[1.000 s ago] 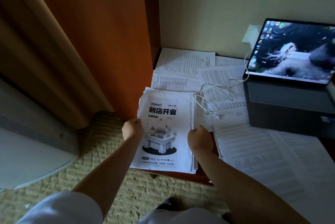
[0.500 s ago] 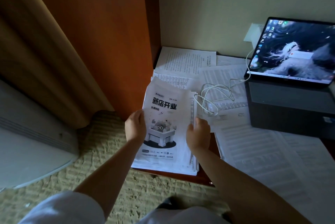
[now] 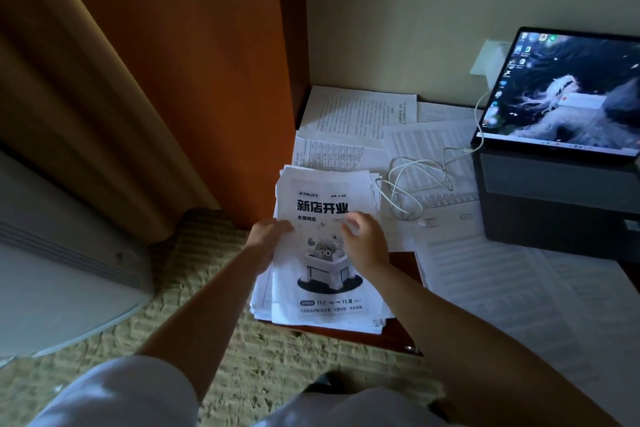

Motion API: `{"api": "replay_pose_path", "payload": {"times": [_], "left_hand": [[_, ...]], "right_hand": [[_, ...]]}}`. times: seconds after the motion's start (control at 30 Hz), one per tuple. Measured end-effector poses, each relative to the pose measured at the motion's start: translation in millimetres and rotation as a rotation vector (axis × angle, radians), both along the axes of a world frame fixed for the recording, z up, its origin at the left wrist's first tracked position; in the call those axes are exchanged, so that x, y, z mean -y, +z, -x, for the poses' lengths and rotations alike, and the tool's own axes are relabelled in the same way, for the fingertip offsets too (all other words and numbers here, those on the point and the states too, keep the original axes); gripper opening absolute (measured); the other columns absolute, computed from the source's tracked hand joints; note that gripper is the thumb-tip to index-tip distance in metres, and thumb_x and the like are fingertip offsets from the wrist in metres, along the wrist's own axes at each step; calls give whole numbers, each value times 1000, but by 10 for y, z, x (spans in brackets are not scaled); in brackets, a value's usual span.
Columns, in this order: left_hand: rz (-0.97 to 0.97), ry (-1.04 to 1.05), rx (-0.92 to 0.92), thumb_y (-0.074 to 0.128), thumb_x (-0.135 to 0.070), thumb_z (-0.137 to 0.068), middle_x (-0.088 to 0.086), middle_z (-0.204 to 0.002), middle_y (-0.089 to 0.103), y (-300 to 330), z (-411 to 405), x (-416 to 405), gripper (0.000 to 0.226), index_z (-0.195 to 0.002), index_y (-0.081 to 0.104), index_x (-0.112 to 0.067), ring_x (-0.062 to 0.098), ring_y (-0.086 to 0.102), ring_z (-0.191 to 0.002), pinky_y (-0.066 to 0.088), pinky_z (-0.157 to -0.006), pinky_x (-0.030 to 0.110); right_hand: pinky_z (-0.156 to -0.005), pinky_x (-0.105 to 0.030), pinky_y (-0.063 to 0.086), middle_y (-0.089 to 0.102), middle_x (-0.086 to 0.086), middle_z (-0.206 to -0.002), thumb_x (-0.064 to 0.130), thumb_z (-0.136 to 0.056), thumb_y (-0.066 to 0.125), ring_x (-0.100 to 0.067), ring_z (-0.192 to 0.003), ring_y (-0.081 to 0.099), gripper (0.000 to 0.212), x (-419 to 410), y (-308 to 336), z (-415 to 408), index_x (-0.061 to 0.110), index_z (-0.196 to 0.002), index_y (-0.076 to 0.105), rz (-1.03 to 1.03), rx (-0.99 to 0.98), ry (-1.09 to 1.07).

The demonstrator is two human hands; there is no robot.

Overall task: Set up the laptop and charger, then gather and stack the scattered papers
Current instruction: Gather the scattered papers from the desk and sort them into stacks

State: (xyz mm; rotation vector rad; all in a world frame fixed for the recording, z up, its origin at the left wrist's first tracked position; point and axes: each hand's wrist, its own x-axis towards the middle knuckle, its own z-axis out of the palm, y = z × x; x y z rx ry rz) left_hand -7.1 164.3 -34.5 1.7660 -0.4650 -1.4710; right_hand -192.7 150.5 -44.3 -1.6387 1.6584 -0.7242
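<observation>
A paper stack topped by a flyer with bold black characters lies at the desk's front left corner, overhanging the edge. My left hand grips the stack's left edge, thumb on top. My right hand rests on the flyer's right half, blurred, fingertips touching the sheet. Loose printed sheets lie behind the stack, and more papers spread to the right. The open laptop, screen lit, stands at the right. A white charger cable coils on the papers and runs to the laptop's left side.
A white adapter sits on the wall behind the laptop. A wooden panel and a beige curtain stand left of the desk. A white appliance is on the woven carpet. The desk's front edge shows under the stack.
The lifted flyer has come back down flat onto the stack. My right hand has moved from the stack's right edge onto the top sheet; my left hand has shifted up along the left edge.
</observation>
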Motion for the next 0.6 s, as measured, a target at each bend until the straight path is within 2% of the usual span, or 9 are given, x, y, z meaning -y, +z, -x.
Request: {"api": "replay_pose_path", "payload": {"times": [0.07, 0.13, 0.17, 0.23, 0.27, 0.33, 0.4, 0.5, 0.6], "left_hand": [[7, -118, -74, 59, 13, -72, 27, -110, 64, 24, -30, -34, 35, -106, 59, 6, 41, 64, -95, 53, -87, 53], [-23, -251, -175, 67, 13, -63, 23, -116, 65, 34, -74, -73, 60, -121, 55, 1, 40, 64, -104, 54, -87, 50], [-39, -318, -208, 70, 9, -65, 19, -116, 66, 75, -71, -93, 60, -122, 55, -4, 36, 64, -105, 56, -84, 44], [-41, -330, -235, 67, -6, -82, 13, -108, 67, 147, -62, -85, 35, -116, 58, -8, 28, 66, -96, 57, -71, 32], [-19, -259, -245, 62, -14, -88, 13, -103, 67, 175, -63, -43, 24, -111, 59, -7, 26, 65, -92, 55, -68, 30], [23, -48, -218, 59, -19, -91, 15, -99, 65, 167, -102, 128, 20, -104, 60, -4, 26, 65, -88, 53, -68, 30], [25, 60, -135, 64, -17, -89, 15, -96, 65, 138, -133, 309, 21, -101, 60, 0, 26, 65, -86, 54, -66, 32], [-31, 126, 13, 69, -9, -84, 15, -97, 66, 118, -145, 492, 18, -97, 62, 1, 27, 66, -88, 57, -70, 33], [-44, 136, -112, 70, 0, -81, 17, -99, 66, 179, -177, 596, 19, -99, 64, 4, 24, 66, -82, 58, -60, 28]], "right_hand": [[-94, -28, 44, 61, -6, -119, 14, -91, 55, -20, -113, 55, 26, -13, 29, -62, 9, -116, 62, -29, 37, 42], [-97, -29, 42, 59, -4, -124, 17, -92, 55, -19, -117, 52, 30, -5, 71, -92, 11, -120, 60, -57, 26, 57], [-98, -30, 42, 58, -3, -126, 19, -92, 55, -19, -119, 51, 32, 6, 77, -94, 12, -123, 58, -66, -3, 101], [-98, -29, 42, 56, -2, -132, 21, -94, 52, -19, -120, 52, 37, 7, 64, -73, 14, -130, 54, -103, -80, 264], [-96, -26, 42, 55, -2, -134, 19, -95, 50, -18, -119, 54, 38, -6, 58, -56, 16, -133, 53, -142, -115, 344], [-91, -21, 41, 54, 0, -135, 15, -96, 46, -16, -116, 56, 36, -40, 12, -31, 19, -130, 56, -167, -200, 430], [-89, -23, 45, 61, -1, -125, 12, -95, 44, -16, -110, 58, 31, -55, -9, -56, 17, -119, 63, -121, -275, 399], [-78, -32, 53, 69, -5, -94, 12, -94, 40, -19, -90, 64, 27, 5, 27, -160, 10, -95, 67, -69, -364, 342], [-67, -29, 51, 68, -1, -81, 12, -92, 37, -17, -78, 63, 29, 86, 14, -211, 12, -84, 65, -75, -394, 301]]}}
